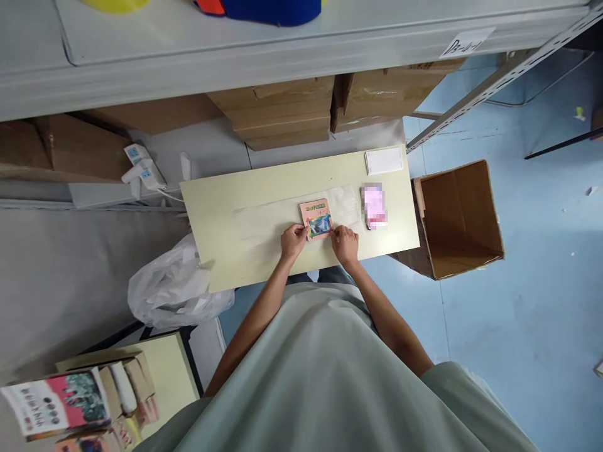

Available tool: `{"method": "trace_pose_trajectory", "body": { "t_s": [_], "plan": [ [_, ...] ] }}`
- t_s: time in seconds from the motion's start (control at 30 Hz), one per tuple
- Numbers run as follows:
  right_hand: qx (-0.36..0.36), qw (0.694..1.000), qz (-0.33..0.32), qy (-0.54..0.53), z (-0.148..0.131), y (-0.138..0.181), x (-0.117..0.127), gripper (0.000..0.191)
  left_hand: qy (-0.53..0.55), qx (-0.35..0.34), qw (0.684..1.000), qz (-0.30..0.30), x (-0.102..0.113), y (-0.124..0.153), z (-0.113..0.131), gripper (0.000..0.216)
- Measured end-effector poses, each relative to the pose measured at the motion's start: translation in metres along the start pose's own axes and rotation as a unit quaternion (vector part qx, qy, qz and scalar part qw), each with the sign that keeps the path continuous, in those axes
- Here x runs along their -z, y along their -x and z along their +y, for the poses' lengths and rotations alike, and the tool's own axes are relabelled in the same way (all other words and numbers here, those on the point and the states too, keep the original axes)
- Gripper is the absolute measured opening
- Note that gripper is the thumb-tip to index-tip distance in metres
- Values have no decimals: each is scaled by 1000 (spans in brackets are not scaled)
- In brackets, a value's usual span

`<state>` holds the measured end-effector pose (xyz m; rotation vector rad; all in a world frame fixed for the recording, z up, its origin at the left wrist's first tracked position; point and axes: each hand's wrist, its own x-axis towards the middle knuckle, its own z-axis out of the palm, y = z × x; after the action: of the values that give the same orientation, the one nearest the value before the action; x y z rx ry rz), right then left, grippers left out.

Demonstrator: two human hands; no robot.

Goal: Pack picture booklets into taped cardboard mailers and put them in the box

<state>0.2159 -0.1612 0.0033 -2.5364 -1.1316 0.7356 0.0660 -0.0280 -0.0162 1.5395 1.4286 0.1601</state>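
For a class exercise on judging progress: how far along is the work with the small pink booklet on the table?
Done: the pink booklet lies flat, seemingly on a clear plastic sleeve, on the table. In hand: left hand and right hand pinch its lower corners. Left: the pink item beside it lies untouched, and the open cardboard box looks empty.

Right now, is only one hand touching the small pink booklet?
No: the left hand and the right hand both pinch the booklet at its near edge, on the table.
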Motion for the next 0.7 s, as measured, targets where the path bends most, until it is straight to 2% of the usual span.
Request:
{"method": "trace_pose_trajectory", "body": {
  "t_s": [0.17, 0.33, 0.47, 0.57, 0.7],
  "plan": [
    [31, 999, -20, 7, -19, -6, -9, 15, 39, 40, 998, 21, 16, -7, -19, 30],
    [30, 998, -47, 6, -27, -11, -8, 15, 93, 60, 994, 9, 25, -11, -31, 34],
    [1, 998, -56, -9, -20, -9, -2, 19, 34, 46, 998, -5, 17, -9, -24, 27],
    [-12, 998, -52, -23, -11, -5, 6, 19, -39, 47, 998, 9, 9, -6, -16, 26],
    [-28, 999, -17, -29, 2, 0, 21, 18, -78, 64, 995, 19, 6, -3, -10, 30]
  ]
}}
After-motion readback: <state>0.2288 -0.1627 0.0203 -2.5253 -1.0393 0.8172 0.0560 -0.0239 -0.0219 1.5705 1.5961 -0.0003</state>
